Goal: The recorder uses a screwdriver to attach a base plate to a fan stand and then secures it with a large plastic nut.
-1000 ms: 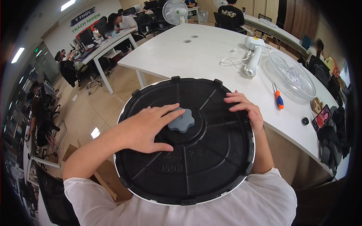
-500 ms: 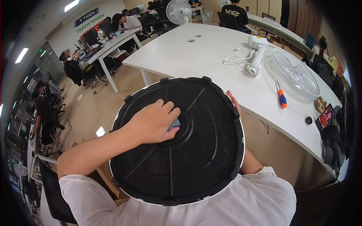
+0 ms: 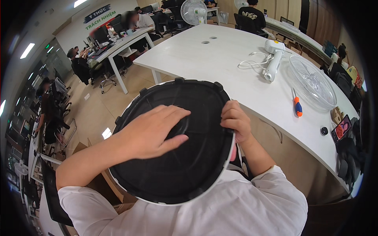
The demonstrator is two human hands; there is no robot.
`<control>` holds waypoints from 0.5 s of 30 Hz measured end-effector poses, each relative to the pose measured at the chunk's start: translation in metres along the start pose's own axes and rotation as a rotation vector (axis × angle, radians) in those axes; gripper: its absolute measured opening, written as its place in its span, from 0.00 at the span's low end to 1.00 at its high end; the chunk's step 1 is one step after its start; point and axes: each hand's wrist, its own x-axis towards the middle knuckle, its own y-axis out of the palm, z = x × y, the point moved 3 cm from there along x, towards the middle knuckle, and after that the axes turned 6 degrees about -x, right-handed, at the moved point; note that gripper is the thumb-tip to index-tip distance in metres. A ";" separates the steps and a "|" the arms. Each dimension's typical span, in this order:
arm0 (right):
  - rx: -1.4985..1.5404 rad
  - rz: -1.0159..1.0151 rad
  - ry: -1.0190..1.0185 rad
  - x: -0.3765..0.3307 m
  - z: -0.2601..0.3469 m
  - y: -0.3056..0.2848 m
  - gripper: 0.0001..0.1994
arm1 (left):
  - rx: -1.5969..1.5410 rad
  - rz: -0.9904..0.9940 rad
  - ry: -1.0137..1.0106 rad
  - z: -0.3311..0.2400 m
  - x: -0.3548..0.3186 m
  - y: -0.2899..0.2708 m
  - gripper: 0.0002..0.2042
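Held up before my chest is a round fan base [image 3: 169, 177], its black ribbed underside facing me and a white rim around it. My left hand [image 3: 157, 131] lies over its middle, fingers stretched out and thumb apart. The grey-blue piece seen there earlier does not show. At the right edge, my right hand [image 3: 237, 124] curls its fingers over the rim and holds the base. On the white table [image 3: 189, 59] lie a white fan body [image 3: 274, 65] with its cord, a clear fan cage [image 3: 314, 84] and an orange and blue screwdriver [image 3: 297, 107].
A small black round part [image 3: 324, 131], a phone [image 3: 341, 129] and a dark bag [image 3: 348, 169] are at the table's right end. An open cardboard box [image 3: 102, 187] stands below left of the base. People sit at desks farther back.
My left fingers have straightened from their grip on the grey-blue piece. My right hand has come up over the rim, and the base has tilted and shifted slightly left.
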 end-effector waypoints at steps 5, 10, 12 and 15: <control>-0.060 0.083 0.058 0.027 0.001 0.043 0.32 | -0.267 0.028 -0.169 -0.040 -0.010 0.013 0.46; 0.007 0.172 0.304 0.035 -0.006 0.095 0.45 | -0.081 0.083 -0.449 -0.031 -0.019 0.017 0.35; -0.023 0.160 0.260 0.032 -0.015 0.103 0.54 | -0.046 0.029 -0.559 -0.017 -0.024 0.017 0.23; -0.020 0.219 0.282 0.035 -0.016 0.111 0.49 | 0.123 -0.044 -0.520 0.009 -0.032 0.021 0.17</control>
